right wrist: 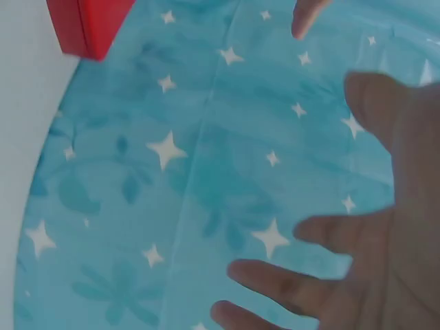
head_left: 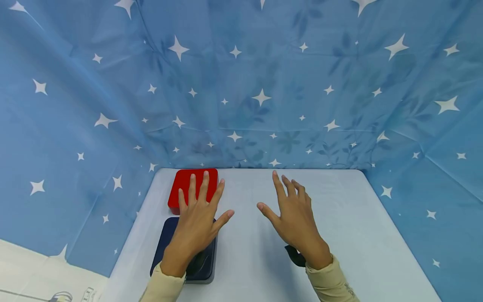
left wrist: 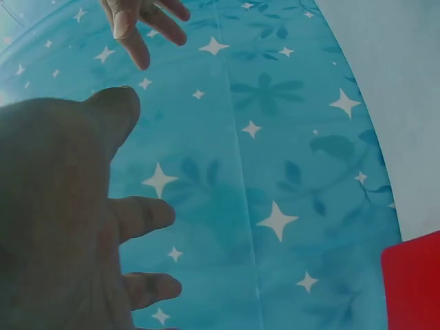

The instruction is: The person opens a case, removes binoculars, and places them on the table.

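Observation:
In the head view my left hand [head_left: 196,224] hovers with spread fingers, overlapping a red box [head_left: 185,178] and a dark navy box [head_left: 166,239] on the table's left side. My right hand [head_left: 296,218] is held over the middle of the white table, fingers extended and thumb apart, holding nothing. The left wrist view shows the left hand [left wrist: 62,213] close up with nothing in its grasp, and a corner of the red box [left wrist: 416,285] at lower right. In the right wrist view, the right hand [right wrist: 364,254] has its fingers spread, far from the red box [right wrist: 86,24].
The white table [head_left: 339,209] is enclosed at the back and sides by a blue curtain [head_left: 279,71] printed with white stars and leaves. Both boxes stand one behind the other near the left edge. A pale patterned cloth [head_left: 34,272] shows at lower left.

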A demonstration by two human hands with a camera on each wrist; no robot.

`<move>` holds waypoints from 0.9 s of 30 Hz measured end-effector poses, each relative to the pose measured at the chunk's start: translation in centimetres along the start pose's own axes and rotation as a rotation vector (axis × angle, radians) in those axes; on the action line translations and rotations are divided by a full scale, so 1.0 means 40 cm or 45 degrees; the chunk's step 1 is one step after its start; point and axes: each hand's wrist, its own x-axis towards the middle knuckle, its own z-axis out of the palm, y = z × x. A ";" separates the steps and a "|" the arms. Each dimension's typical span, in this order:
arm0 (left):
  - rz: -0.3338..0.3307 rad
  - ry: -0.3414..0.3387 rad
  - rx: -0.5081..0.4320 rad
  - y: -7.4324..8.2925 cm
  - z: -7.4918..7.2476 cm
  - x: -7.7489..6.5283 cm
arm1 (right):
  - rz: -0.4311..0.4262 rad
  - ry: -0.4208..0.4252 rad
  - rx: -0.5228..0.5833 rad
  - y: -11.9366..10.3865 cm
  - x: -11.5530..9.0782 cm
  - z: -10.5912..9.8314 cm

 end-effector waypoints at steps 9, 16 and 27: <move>-0.096 0.050 -0.059 -0.044 0.013 -0.049 | -0.002 0.095 0.180 -0.055 -0.001 0.072; -0.177 0.081 -0.112 -0.083 0.040 -0.098 | 0.034 0.056 0.248 -0.093 -0.011 0.128; -0.327 0.055 -0.185 -0.139 0.077 -0.173 | 0.074 0.040 0.312 -0.139 -0.030 0.195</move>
